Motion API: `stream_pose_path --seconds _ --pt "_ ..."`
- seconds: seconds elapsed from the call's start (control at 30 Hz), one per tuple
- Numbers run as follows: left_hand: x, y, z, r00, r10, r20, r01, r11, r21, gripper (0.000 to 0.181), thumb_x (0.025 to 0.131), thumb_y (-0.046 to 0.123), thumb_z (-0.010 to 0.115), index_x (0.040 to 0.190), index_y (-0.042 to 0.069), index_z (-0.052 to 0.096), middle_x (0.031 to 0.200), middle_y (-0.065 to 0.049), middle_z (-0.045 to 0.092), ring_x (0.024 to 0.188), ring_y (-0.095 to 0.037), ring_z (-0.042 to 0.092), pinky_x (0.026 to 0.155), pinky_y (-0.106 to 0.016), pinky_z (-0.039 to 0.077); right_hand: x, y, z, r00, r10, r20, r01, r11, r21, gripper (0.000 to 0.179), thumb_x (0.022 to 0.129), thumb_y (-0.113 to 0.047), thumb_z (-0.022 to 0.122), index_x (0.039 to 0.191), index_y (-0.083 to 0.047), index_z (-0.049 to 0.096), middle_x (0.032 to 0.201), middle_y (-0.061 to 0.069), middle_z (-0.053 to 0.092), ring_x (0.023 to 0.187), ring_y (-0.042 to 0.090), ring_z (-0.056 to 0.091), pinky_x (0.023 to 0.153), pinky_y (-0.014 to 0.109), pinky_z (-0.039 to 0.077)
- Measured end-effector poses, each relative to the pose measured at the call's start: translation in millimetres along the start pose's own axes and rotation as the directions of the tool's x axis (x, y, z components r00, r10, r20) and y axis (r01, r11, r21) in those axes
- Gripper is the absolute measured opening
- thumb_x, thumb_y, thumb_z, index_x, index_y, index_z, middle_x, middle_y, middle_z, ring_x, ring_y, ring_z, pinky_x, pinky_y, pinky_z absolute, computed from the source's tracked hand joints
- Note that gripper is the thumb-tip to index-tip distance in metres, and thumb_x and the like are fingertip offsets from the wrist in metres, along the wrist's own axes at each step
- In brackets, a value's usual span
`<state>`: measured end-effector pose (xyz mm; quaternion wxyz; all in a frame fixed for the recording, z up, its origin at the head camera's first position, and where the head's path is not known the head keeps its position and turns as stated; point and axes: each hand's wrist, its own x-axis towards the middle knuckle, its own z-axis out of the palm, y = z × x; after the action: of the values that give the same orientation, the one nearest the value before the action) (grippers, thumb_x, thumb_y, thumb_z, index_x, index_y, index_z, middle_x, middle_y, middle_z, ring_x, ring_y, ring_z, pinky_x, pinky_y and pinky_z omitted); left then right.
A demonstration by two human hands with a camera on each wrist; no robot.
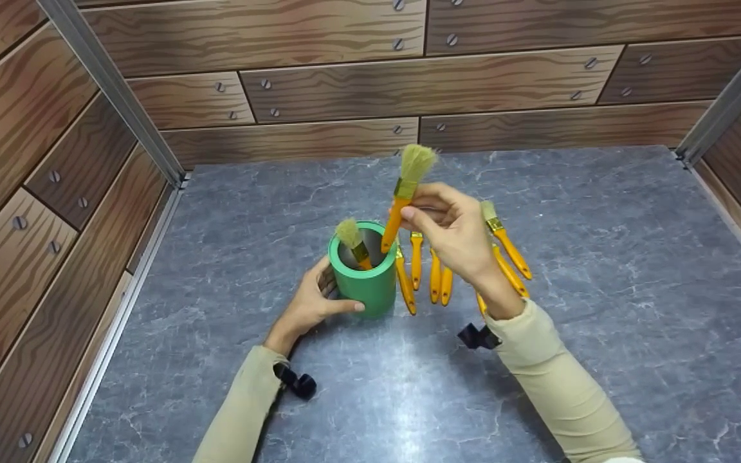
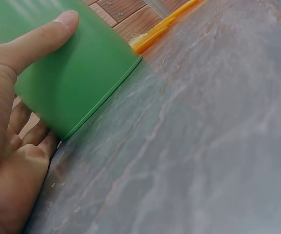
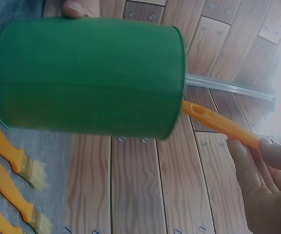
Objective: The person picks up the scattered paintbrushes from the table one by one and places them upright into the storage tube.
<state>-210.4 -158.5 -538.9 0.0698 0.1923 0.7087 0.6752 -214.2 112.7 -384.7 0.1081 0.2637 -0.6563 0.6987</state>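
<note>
A green cylindrical can point(image 1: 368, 292) stands upright on the tabletop, and my left hand point(image 1: 309, 305) grips its side, thumb in front and fingers behind. In the left wrist view the thumb presses on the can point(image 2: 84, 73). Bristles up, a paintbrush point(image 1: 402, 193) with an orange handle is pinched by my right hand point(image 1: 460, 238). Its handle end is at the can's opening; in the right wrist view the handle point(image 3: 223, 124) meets the rim. Another paintbrush point(image 1: 351, 236) leans inside the can with its bristles above the rim.
Several more orange-handled paintbrushes point(image 1: 511, 251) lie on the grey marbled table point(image 1: 602, 257) right of the can, some partly hidden by the right hand. Wood-patterned walls point(image 1: 435, 83) with metal corner strips surround the table. A black strap device is on each wrist.
</note>
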Motion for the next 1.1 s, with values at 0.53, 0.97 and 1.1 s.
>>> stream_pose_path --seconds 0.53,0.97,1.1 --pt "-0.8 -0.7 0.1 1.0 -0.022 -0.012 0.022 1.0 0.001 0.101 0.078 0.01 0.097 0.163 0.027 0.044 0.158 -0.001 0.056 0.15 -0.022 0.049 0.129 -0.046 0.038 -9.4 17 20 0.992 0.055 0.113 -0.043 0.994 -0.104 0.021 0.1 -0.001 0.073 0.12 0.007 0.072 0.108 0.022 0.079 0.092 0.032 0.08 0.085 0.04 0.068" --pt "0.4 0.2 -0.5 1.0 0.009 0.021 -0.009 1.0 -0.008 0.101 0.079 0.011 0.097 0.163 0.025 0.043 0.159 -0.002 0.055 0.15 -0.023 0.049 0.128 -0.044 0.039 -11.0 18 23 0.984 0.092 0.152 -0.093 0.996 -0.001 0.024 0.1 0.004 0.071 0.123 0.01 0.068 0.117 0.026 0.076 0.106 0.035 0.078 0.093 0.041 0.066" --pt "0.6 0.8 -0.3 1.0 0.006 0.029 -0.006 1.0 -0.022 0.101 0.08 0.011 0.097 0.163 0.026 0.042 0.16 -0.001 0.054 0.151 -0.022 0.049 0.128 -0.042 0.04 -10.3 18 23 0.985 0.084 0.153 -0.084 0.996 -0.006 0.025 0.099 0.005 0.071 0.123 0.011 0.068 0.116 0.026 0.076 0.108 0.042 0.076 0.094 0.04 0.066"
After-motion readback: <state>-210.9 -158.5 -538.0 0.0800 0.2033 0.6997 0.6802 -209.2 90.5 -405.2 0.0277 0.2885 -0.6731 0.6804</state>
